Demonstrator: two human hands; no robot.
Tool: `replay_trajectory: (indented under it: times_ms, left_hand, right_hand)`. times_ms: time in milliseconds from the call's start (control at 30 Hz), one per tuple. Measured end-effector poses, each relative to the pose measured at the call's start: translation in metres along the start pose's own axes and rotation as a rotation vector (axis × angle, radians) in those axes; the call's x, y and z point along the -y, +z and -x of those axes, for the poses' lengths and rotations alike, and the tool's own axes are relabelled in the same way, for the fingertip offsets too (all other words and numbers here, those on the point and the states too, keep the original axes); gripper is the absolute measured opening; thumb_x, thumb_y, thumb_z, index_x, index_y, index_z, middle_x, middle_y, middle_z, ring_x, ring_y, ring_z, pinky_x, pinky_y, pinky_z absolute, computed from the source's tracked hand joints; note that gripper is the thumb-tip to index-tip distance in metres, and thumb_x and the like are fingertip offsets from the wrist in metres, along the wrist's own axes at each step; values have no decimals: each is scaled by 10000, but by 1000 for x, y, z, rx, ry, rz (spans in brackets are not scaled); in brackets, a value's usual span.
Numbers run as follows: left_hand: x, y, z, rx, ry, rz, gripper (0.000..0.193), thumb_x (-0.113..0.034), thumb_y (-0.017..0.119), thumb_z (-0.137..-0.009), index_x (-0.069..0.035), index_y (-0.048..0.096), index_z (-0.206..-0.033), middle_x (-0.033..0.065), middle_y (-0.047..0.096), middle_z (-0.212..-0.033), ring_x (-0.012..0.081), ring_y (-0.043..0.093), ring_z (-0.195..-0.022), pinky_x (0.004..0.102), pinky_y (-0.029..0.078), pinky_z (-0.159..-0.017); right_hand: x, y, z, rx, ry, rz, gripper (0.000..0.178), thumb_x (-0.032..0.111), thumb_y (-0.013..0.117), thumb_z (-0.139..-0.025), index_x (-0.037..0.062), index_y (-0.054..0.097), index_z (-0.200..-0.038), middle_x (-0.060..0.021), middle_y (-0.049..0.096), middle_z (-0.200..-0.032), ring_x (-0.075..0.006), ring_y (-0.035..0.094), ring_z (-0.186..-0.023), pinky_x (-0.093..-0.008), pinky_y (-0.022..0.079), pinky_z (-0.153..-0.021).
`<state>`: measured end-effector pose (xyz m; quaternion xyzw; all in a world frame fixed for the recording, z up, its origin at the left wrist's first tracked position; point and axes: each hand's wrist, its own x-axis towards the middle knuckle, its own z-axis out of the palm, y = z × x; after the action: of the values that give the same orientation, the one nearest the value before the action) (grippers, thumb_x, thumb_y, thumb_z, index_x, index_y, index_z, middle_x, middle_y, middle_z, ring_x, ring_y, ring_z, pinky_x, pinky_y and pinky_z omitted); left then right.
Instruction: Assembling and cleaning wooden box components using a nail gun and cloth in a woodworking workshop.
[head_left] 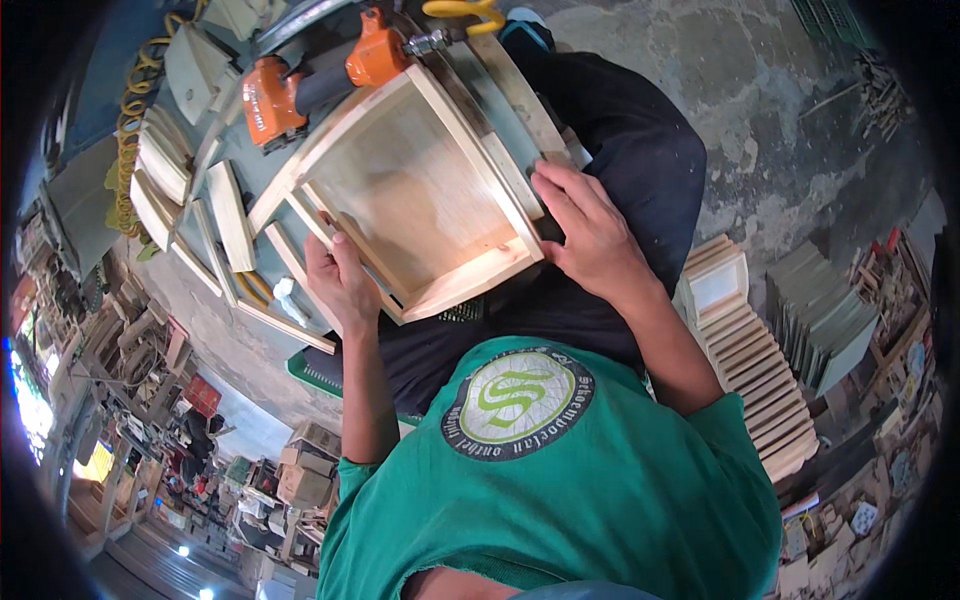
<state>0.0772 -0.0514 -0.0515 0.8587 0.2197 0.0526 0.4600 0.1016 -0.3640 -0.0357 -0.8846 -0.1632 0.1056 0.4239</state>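
A shallow pale wooden box (405,185) with a thin panel base lies tilted on the work table before me. My left hand (343,283) is closed around its left side, thumb on the inner edge of the wood strip there. At the near right corner, my right hand (600,230) has its fingers stretched out and apart, the thumb by the corner and the fingertips along the right side. Touching or just apart, I cannot tell for those fingertips. An orange and black nail gun (320,85) lies at the box's far edge.
Loose wooden pieces (232,215) lie on the table's left, beside a coiled yellow air hose (130,130). On the floor to the right stand a long row of wooden frames (760,370) and stacked thin panels (822,315). Behind at left are cardboard boxes (305,475).
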Motion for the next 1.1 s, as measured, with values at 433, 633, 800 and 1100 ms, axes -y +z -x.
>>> replay_trajectory:
  times_ms: [433, 633, 800, 1100]
  left_hand:
    - [-4, 0, 2, -7, -56, 15, 287, -86, 484, -996, 3, 609, -1239, -23, 498, -813, 54, 447, -698, 224, 380, -632]
    - [-10, 1, -1, -10, -44, -66, 263, -90, 530, -945, 2, 633, -1169, 121, 623, -938, 193, 599, -839, 320, 484, -762]
    - [-9, -4, -2, 2, 23, -145, 266, -102, 525, -935, -7, 632, -1159, 175, 637, -976, 289, 635, -869, 373, 490, -785]
    - [-8, -7, -2, -16, 54, -150, 203, -133, 544, -934, -15, 636, -1070, 185, 603, -905, 343, 598, -795, 432, 478, -729]
  right_hand:
    - [22, -46, -27, 409, 83, -139, 936, 336, 761, -775, -56, 308, -1493, -247, 412, -1483, -381, 357, -1410, -429, 295, -1180]
    - [54, 11, -112, 146, 346, 284, 616, 308, 659, -859, -20, 493, -1353, -241, 545, -1320, -388, 555, -1227, -472, 468, -1011]
    - [56, 25, -142, -8, 351, 408, 301, 179, 591, -878, -23, 632, -1098, -232, 653, -1107, -407, 661, -1034, -505, 530, -888]
    - [67, 30, -152, 69, 380, 518, 306, 120, 551, -891, -57, 627, -1129, -250, 651, -1157, -384, 674, -1052, -463, 541, -902]
